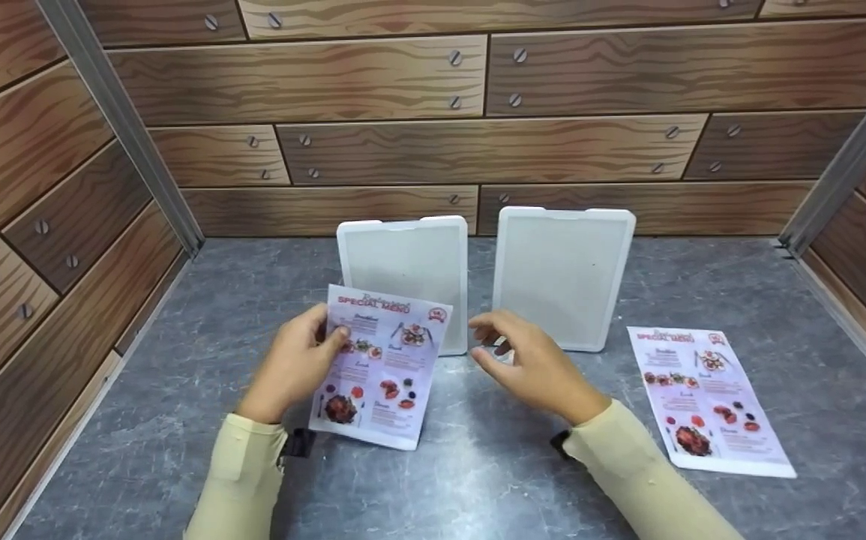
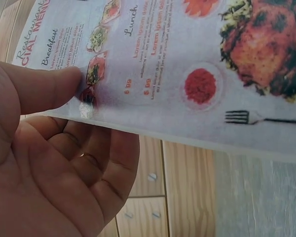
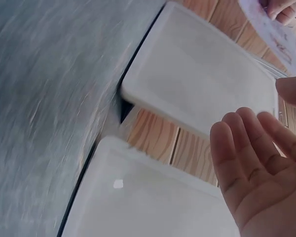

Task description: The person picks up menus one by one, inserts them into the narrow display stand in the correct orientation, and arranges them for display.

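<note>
My left hand (image 1: pixel 294 367) pinches a printed menu sheet (image 1: pixel 384 375) by its left edge, thumb (image 2: pixel 49 89) on the printed face and fingers behind it. The sheet is held up, tilted, and overlaps the lower part of the left white frame (image 1: pixel 406 255) in the head view. My right hand (image 1: pixel 526 364) holds nothing; its fingers are loosely bent, in front of the gap between the left frame and the right white frame (image 1: pixel 560 277). Both frames stand upright, leaning back, with blank pale panels.
A second menu sheet (image 1: pixel 710 405) lies face up on the grey marbled table (image 1: pixel 507 487), right of my right arm. Wood-patterned walls (image 1: pixel 388 150) close off the back and both sides, with metal strips (image 1: pixel 129 120) at the corners.
</note>
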Action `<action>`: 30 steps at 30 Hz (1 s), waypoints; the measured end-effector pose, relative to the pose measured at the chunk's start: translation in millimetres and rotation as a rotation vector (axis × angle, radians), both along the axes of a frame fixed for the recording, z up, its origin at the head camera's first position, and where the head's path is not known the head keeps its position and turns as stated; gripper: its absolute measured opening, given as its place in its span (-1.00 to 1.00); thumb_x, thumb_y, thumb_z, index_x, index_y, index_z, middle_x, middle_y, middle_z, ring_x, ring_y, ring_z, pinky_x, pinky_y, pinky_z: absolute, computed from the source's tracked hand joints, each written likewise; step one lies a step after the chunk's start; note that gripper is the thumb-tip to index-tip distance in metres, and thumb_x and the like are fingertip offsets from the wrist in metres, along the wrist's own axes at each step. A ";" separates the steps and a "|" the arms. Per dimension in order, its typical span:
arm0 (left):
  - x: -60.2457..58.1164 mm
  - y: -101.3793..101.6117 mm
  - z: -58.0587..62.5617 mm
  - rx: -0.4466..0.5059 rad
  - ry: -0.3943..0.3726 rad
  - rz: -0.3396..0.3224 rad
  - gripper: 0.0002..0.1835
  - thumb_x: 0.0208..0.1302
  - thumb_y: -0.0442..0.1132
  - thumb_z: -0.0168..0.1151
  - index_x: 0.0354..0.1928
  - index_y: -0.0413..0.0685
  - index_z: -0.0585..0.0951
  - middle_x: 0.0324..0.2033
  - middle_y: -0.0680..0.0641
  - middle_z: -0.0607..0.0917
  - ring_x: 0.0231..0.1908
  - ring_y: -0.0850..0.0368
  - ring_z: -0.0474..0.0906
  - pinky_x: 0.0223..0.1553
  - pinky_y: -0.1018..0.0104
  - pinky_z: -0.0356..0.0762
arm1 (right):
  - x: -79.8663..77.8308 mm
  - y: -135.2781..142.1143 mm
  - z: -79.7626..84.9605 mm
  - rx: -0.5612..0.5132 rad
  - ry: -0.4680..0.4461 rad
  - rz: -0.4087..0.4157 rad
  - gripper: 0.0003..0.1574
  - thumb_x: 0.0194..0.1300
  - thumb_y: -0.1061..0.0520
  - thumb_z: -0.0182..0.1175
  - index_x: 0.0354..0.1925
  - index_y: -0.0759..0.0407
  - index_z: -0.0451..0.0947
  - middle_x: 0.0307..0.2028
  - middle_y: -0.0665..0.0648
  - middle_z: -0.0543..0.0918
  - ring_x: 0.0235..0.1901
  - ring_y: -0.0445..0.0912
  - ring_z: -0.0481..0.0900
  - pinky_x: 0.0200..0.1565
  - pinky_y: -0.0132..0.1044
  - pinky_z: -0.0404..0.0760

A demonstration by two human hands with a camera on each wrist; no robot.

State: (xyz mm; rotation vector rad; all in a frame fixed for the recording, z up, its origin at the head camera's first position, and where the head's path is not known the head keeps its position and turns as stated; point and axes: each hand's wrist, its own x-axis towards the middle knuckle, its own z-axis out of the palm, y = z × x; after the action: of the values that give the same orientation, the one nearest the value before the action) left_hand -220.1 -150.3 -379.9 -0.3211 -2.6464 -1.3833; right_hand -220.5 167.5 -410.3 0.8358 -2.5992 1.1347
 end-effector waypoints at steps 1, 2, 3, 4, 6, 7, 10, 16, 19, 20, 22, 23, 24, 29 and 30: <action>0.2 2.2 -0.4 0.002 0.003 -0.001 -0.91 0.44 -0.36 0.24 -0.09 -0.17 0.65 -0.40 -0.06 0.67 -0.41 0.11 0.57 -0.36 0.21 0.56 | 0.6 -0.1 0.6 -0.019 -0.021 0.014 -0.65 0.45 0.15 0.29 0.16 0.13 0.58 -0.08 0.09 0.67 -0.13 -0.12 0.64 -0.05 -0.17 0.68; 0.2 4.5 -0.9 0.005 0.007 -0.002 -0.93 0.44 -0.36 0.24 -0.11 -0.16 0.65 -0.40 -0.05 0.66 -0.42 0.11 0.57 -0.36 0.21 0.56 | 1.0 -0.1 1.0 -0.039 -0.038 0.027 -0.68 0.46 0.15 0.29 0.14 0.11 0.60 -0.07 0.10 0.67 -0.13 -0.13 0.64 -0.05 -0.15 0.68; 0.0 7.0 -1.4 0.009 0.015 -0.006 -0.94 0.43 -0.36 0.25 -0.12 -0.15 0.65 -0.41 -0.05 0.66 -0.42 0.12 0.57 -0.36 0.21 0.56 | 1.4 -0.1 1.5 -0.056 -0.051 0.038 -0.71 0.46 0.15 0.28 0.11 0.09 0.61 -0.06 0.10 0.68 -0.13 -0.14 0.64 -0.05 -0.15 0.68; -0.2 9.4 -2.0 0.011 0.025 -0.010 -0.93 0.43 -0.36 0.25 -0.12 -0.14 0.65 -0.41 -0.04 0.66 -0.41 0.12 0.57 -0.35 0.21 0.56 | 1.7 -0.2 1.9 -0.071 -0.060 0.050 -0.74 0.46 0.16 0.28 0.08 0.09 0.63 -0.06 0.10 0.68 -0.13 -0.14 0.64 -0.05 -0.15 0.68; -0.3 14.2 -3.6 0.011 0.046 -0.017 -0.93 0.43 -0.36 0.26 -0.12 -0.13 0.65 -0.41 -0.02 0.67 -0.41 0.13 0.57 -0.35 0.20 0.57 | 2.3 -0.6 2.5 -0.086 -0.067 0.064 -0.80 0.45 0.16 0.29 0.02 0.09 0.65 -0.08 0.06 0.68 -0.14 -0.13 0.65 -0.06 -0.16 0.69; -0.4 16.6 -4.4 0.012 0.058 -0.020 -0.93 0.42 -0.36 0.27 -0.11 -0.13 0.65 -0.41 -0.02 0.67 -0.41 0.13 0.58 -0.35 0.20 0.57 | 2.5 -0.9 2.8 -0.090 -0.072 0.066 -0.83 0.45 0.16 0.29 -0.01 0.09 0.65 -0.09 0.03 0.68 -0.15 -0.14 0.65 -0.06 -0.17 0.69; -0.4 22.6 -6.6 0.004 0.090 -0.024 -0.91 0.41 -0.35 0.29 -0.10 -0.12 0.66 -0.41 -0.01 0.68 -0.42 0.15 0.57 -0.37 0.20 0.57 | 3.4 -2.0 3.2 -0.094 -0.089 0.064 -0.90 0.43 0.14 0.31 -0.10 0.09 0.66 -0.14 -0.05 0.67 -0.17 -0.15 0.65 -0.07 -0.19 0.69; 1.1 28.2 -8.2 0.053 0.118 -0.023 -0.91 0.41 -0.35 0.29 -0.10 -0.14 0.64 -0.37 -0.03 0.70 -0.40 0.14 0.60 -0.38 0.22 0.59 | 4.2 -3.5 1.9 -0.081 -0.103 0.054 -0.91 0.42 0.11 0.32 -0.17 0.10 0.67 -0.20 -0.09 0.67 -0.20 -0.15 0.65 -0.09 -0.18 0.69; 1.5 29.1 -8.5 0.086 0.127 -0.025 -0.91 0.42 -0.35 0.28 -0.09 -0.15 0.64 -0.36 -0.04 0.71 -0.39 0.12 0.61 -0.37 0.23 0.60 | 3.9 -4.1 0.9 -0.071 -0.105 0.058 -0.93 0.41 0.12 0.33 -0.17 0.08 0.67 -0.20 -0.09 0.68 -0.20 -0.15 0.66 -0.09 -0.18 0.69; 1.7 29.4 -8.6 0.093 0.130 -0.026 -0.91 0.42 -0.35 0.28 -0.08 -0.15 0.64 -0.36 -0.04 0.72 -0.39 0.12 0.61 -0.37 0.24 0.60 | 3.9 -4.4 0.9 -0.069 -0.111 0.057 -0.93 0.41 0.12 0.33 -0.17 0.07 0.67 -0.20 -0.10 0.68 -0.20 -0.16 0.66 -0.09 -0.19 0.69; 2.1 30.2 -8.8 0.104 0.132 -0.032 -0.90 0.43 -0.34 0.27 -0.08 -0.15 0.64 -0.36 -0.04 0.71 -0.39 0.11 0.61 -0.37 0.25 0.59 | 3.6 -4.5 0.0 -0.061 -0.113 0.059 -0.95 0.41 0.12 0.33 -0.19 0.06 0.67 -0.20 -0.10 0.68 -0.21 -0.15 0.66 -0.10 -0.20 0.69; 2.3 30.8 -8.9 0.106 0.135 -0.038 -0.91 0.43 -0.34 0.27 -0.08 -0.15 0.63 -0.36 -0.04 0.71 -0.39 0.11 0.61 -0.36 0.25 0.58 | 3.5 -4.5 -0.3 -0.059 -0.114 0.060 -0.95 0.41 0.12 0.33 -0.20 0.07 0.66 -0.21 -0.09 0.68 -0.21 -0.14 0.66 -0.11 -0.20 0.69; 2.5 31.4 -9.1 0.111 0.135 -0.046 -0.91 0.44 -0.34 0.27 -0.08 -0.16 0.63 -0.36 -0.04 0.70 -0.38 0.11 0.61 -0.36 0.25 0.59 | 3.3 -4.4 -0.4 -0.059 -0.116 0.061 -0.95 0.42 0.12 0.33 -0.21 0.07 0.66 -0.21 -0.09 0.68 -0.22 -0.13 0.66 -0.12 -0.21 0.69; 3.0 35.1 -10.4 0.143 0.118 -0.089 -0.88 0.45 -0.34 0.26 -0.03 -0.15 0.63 -0.31 -0.05 0.72 -0.34 0.11 0.64 -0.32 0.24 0.64 | 2.9 -4.3 -0.9 -0.064 -0.131 0.058 -0.97 0.43 0.13 0.32 -0.21 0.06 0.67 -0.19 -0.06 0.70 -0.25 -0.12 0.65 -0.16 -0.20 0.68; 3.2 36.0 -10.5 0.150 0.115 -0.094 -0.87 0.45 -0.34 0.26 -0.03 -0.15 0.63 -0.30 -0.05 0.73 -0.34 0.11 0.65 -0.31 0.24 0.64 | 3.0 -4.2 -0.9 -0.066 -0.136 0.055 -0.96 0.43 0.12 0.32 -0.19 0.05 0.68 -0.17 -0.06 0.71 -0.24 -0.12 0.65 -0.16 -0.19 0.67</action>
State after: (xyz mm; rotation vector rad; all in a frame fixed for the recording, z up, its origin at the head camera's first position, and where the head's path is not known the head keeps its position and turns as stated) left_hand -216.8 -114.3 -390.4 -0.4966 -2.4486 -1.5315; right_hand -217.5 163.3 -411.2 0.8483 -2.6440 1.3293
